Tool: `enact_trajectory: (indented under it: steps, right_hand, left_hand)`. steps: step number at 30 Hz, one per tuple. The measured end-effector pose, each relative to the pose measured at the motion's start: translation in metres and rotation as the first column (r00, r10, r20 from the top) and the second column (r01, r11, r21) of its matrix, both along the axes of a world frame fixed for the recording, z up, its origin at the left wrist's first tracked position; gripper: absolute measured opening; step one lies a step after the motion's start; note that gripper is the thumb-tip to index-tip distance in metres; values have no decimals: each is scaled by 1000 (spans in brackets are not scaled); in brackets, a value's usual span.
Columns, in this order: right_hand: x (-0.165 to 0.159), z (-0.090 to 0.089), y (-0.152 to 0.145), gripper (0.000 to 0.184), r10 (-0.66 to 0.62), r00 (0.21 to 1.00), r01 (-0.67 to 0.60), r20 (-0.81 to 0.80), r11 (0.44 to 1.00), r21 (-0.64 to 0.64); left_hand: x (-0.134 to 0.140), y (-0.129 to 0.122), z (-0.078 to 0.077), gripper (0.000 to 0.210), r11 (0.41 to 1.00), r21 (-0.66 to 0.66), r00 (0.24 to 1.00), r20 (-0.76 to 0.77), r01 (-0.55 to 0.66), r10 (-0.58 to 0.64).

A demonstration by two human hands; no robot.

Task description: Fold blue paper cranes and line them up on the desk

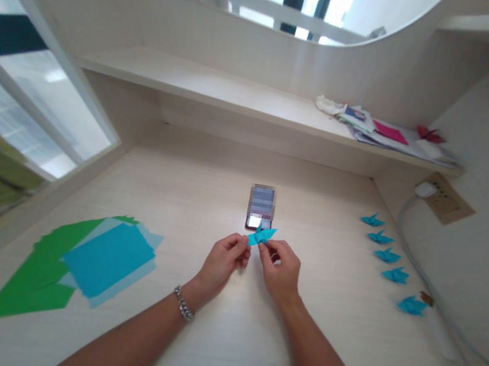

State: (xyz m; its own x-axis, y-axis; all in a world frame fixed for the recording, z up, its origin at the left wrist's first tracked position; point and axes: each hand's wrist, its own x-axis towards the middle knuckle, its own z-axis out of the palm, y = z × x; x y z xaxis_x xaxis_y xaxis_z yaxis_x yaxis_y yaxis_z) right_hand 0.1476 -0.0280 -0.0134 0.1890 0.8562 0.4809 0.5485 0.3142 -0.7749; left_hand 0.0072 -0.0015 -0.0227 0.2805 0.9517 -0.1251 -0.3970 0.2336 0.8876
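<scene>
A blue origami crane [260, 236] is held up between both hands, over the middle of the pale desk [178, 184]. My left hand [226, 260] pinches its left end between thumb and fingers. On the other side, my right hand [279, 269] grips the crane's lower right part with fingertips. Just beyond the crane lies a phone [262, 202], its screen lit and partly blurred; the crane overlaps its near edge. Several finished blue paper cranes [387, 255] stand in a row along the right side of the desk.
Blue paper sheets [110, 257] lie over green sheets [30, 285] at the left. A white cable [425, 282] runs from a wall socket [450, 200] past a power strip [441, 335]. Papers [376, 127] and a red folded paper [431, 134] rest on the shelf [218, 88].
</scene>
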Motion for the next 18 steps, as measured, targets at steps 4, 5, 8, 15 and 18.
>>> enact_trajectory:
  steps: [4, 5, 8, 15, 18]
  right_hand:
    - [1, 0, -2, 12, -40, 999, 40, 23, 999, 4]
    - [2, 0, -2, 12, -47, 999, 47, 28, 999, 5]
    - [7, 1, -1, 14, -92, 995, 92, 26, 996, 11]
    - [58, 3, 19, 24, -362, 929, 360, -83, 932, -30]
    - [101, -2, 30, 30, -495, 863, 487, -103, 869, -88]
  left_hand:
    - [0, -1, -3, 28, 998, 63, 993, -121, 5, 2]
    - [0, -1, -3, 27, 997, 83, 989, -149, 2, 11]
    - [-2, -2, -2, 30, 991, 136, 972, -233, 5, 27]
    - [-5, -8, 12, 36, 971, 225, 881, -472, 80, 37]
    - [-2, -11, 16, 36, 956, 225, 824, -566, 186, -27]
